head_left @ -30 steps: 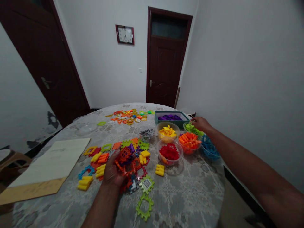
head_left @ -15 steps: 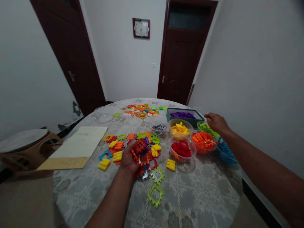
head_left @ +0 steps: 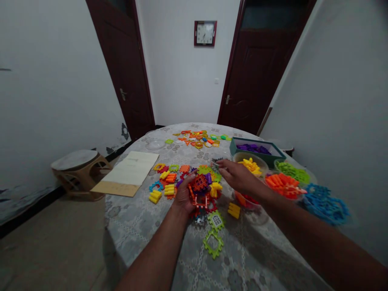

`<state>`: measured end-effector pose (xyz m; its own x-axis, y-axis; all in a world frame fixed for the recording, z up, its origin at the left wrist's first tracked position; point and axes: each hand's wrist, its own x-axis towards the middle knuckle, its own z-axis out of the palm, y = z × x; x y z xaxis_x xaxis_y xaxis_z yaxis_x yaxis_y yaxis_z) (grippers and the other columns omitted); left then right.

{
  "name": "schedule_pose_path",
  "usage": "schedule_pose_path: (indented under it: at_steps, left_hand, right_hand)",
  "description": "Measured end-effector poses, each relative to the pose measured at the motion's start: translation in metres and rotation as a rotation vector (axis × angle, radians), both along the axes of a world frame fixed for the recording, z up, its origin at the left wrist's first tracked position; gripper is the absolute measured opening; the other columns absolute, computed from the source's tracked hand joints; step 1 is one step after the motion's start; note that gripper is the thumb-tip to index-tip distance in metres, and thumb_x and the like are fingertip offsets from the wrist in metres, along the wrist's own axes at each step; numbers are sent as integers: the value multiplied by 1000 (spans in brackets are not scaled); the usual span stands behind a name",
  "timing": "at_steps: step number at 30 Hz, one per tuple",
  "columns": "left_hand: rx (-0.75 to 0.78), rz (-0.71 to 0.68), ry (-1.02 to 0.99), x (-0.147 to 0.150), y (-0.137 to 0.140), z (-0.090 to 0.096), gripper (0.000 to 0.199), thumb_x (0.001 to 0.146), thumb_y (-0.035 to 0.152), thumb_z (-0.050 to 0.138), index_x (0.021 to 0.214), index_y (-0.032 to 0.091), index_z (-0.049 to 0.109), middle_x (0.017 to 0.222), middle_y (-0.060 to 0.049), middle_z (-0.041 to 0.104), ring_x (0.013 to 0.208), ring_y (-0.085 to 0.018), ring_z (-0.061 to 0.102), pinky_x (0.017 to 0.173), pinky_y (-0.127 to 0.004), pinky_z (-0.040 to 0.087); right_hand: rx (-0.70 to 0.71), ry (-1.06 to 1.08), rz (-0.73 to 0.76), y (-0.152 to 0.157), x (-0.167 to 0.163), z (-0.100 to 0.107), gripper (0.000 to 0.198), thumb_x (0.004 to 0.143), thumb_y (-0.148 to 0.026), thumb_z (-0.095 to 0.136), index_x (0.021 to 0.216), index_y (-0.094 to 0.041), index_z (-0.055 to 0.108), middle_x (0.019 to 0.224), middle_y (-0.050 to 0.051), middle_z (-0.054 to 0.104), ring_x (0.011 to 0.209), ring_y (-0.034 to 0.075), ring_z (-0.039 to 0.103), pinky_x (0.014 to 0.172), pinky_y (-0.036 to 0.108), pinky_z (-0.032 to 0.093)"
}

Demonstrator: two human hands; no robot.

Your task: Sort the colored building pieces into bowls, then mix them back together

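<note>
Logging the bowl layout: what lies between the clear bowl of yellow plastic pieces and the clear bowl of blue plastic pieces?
In the head view, a clear round bowl of orange plastic pieces stands between those two.

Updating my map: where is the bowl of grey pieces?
In the head view, the bowl of grey pieces is just right of centre, partly behind the right hand, left of the bowl of yellow pieces.

The left hand (head_left: 184, 197) holds a red block cluster (head_left: 200, 184). From that, the right hand (head_left: 239, 176) is at two o'clock, its grip hard to make out; blue pieces (head_left: 329, 205) lie at three, a paper sheet (head_left: 131, 170) at nine.
</note>
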<state>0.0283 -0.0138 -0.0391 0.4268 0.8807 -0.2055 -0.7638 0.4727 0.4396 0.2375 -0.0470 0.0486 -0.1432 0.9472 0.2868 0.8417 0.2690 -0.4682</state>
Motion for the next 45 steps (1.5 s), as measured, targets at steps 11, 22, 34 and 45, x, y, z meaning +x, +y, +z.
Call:
schedule_pose_path:
  at_steps: [11,22,34,45]
  left_hand:
    - [-51,-37,66,3,1,7,39,91,14,66,130,14,68,100,-13,81,80,-28,80,70,-44,69]
    - [16,-56,69,5,-3,8,49,91,16,67,140,17,63,106,-13,81,84,-28,80,72,-43,69]
    - [40,-71,34,4,-7,7,48,89,20,69,137,16,65,105,-12,80,84,-26,79,73,-36,66]
    - [-27,-86,97,3,-1,3,43,88,21,71,130,12,69,97,-13,79,77,-25,78,68,-40,67]
  right_hand:
    - [-80,119,-152,55,-32,-28,19,94,-20,59,99,-19,78,100,5,80,89,19,70,75,26,46]
    - [-60,286,-199,52,-31,-36,14,93,-21,58,93,-20,73,93,2,76,85,17,66,72,25,44]
    - [-38,314,-182,53,-25,-47,15,92,-22,57,92,-20,72,92,4,76,86,18,67,75,27,45]
    - [60,298,-254,46,3,-28,27,98,-36,51,105,-19,71,93,4,76,81,18,67,73,28,50]
